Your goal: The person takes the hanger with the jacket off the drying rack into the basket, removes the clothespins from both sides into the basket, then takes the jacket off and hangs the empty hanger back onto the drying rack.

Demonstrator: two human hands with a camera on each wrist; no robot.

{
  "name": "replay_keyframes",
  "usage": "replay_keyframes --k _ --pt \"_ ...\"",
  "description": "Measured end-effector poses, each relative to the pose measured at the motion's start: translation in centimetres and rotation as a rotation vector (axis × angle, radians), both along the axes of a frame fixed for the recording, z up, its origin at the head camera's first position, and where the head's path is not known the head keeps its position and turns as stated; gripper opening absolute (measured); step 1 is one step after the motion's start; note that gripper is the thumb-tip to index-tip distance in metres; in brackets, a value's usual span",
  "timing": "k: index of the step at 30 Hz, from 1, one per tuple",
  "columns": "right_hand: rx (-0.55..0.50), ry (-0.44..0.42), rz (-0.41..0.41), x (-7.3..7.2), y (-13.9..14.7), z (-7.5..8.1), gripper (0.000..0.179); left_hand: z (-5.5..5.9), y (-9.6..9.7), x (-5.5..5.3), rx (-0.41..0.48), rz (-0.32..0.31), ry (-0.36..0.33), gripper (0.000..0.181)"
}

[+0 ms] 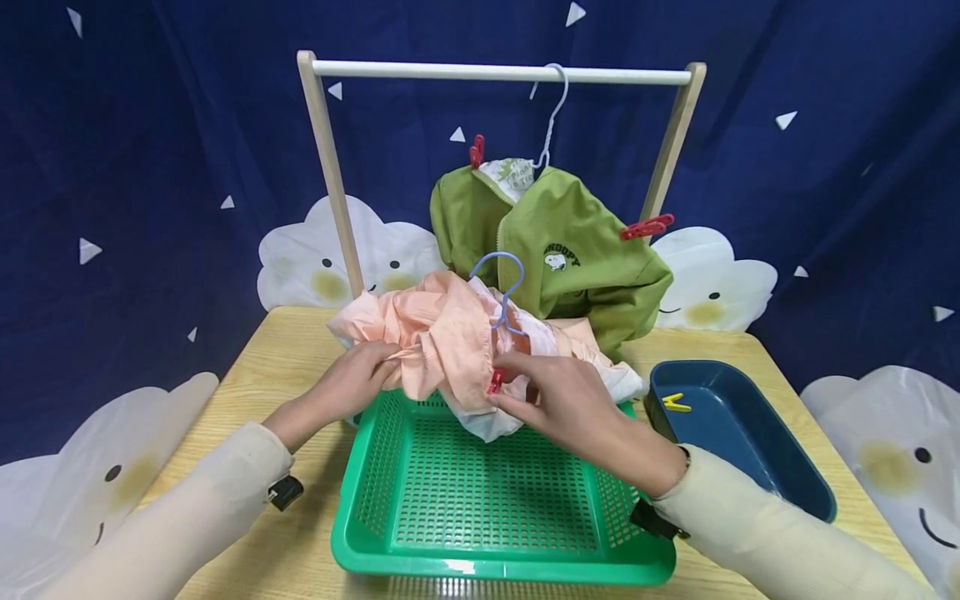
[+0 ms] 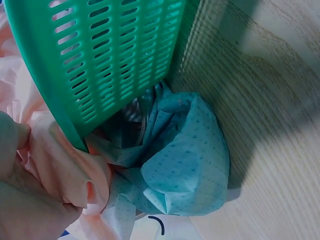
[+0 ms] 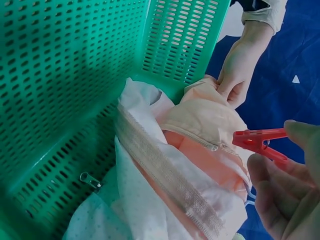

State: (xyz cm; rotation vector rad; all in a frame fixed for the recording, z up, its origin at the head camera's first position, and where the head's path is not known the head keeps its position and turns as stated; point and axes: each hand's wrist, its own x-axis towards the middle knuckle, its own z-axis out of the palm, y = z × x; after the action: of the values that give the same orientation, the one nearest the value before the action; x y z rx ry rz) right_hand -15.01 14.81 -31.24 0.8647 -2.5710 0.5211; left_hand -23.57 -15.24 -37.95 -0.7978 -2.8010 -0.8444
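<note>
A peach jacket [image 1: 457, 329] with a white lining lies bunched over the back rim of the green basket [image 1: 495, 500]. Its blue hanger [image 1: 504, 275] sticks up from the collar. My left hand [image 1: 356, 379] grips a fold of the jacket at its left part; that hand also shows in the left wrist view. Between thumb and fingers, my right hand [image 1: 570, 400] pinches a red clothespin [image 3: 260, 142]. The clothespin's tip is right at the jacket's zipper edge [image 3: 200, 140].
Behind stands a rack [image 1: 495, 72] with a green jacket [image 1: 577, 250] on a hanger, red clothespins [image 1: 647, 227] on it. At the right, a dark blue tray [image 1: 750, 442] holds a yellow clothespin [image 1: 677, 403]. Teal dotted fabric [image 2: 185, 155] lies beside the basket.
</note>
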Motion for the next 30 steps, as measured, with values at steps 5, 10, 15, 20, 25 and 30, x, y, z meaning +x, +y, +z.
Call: replay_keyframes --k 5,10,15,20,25,30 --pt "-0.04 0.014 -0.011 0.5 0.7 -0.1 0.037 0.1 0.2 0.0 0.0 -0.003 0.008 0.022" --pt "-0.031 0.04 -0.021 0.6 1.4 -0.3 0.038 0.1 0.1 0.0 0.0 0.004 0.004 0.022" --pt "-0.039 0.039 -0.017 0.8 2.4 -0.4 0.033 0.0 -0.1 0.0 -0.002 0.009 0.004 0.022" --pt "-0.096 0.066 -0.007 0.7 3.6 -0.5 0.028 0.0 -0.1 -0.2 -0.004 0.008 0.007 0.022" --pt "-0.153 0.107 -0.028 0.8 4.8 -0.6 0.025 0.1 0.0 -0.2 0.0 0.005 -0.002 0.024" --pt "-0.165 0.1 -0.101 1.1 6.0 -1.1 0.028 0.1 -0.1 0.0 0.004 0.009 -0.011 0.025"
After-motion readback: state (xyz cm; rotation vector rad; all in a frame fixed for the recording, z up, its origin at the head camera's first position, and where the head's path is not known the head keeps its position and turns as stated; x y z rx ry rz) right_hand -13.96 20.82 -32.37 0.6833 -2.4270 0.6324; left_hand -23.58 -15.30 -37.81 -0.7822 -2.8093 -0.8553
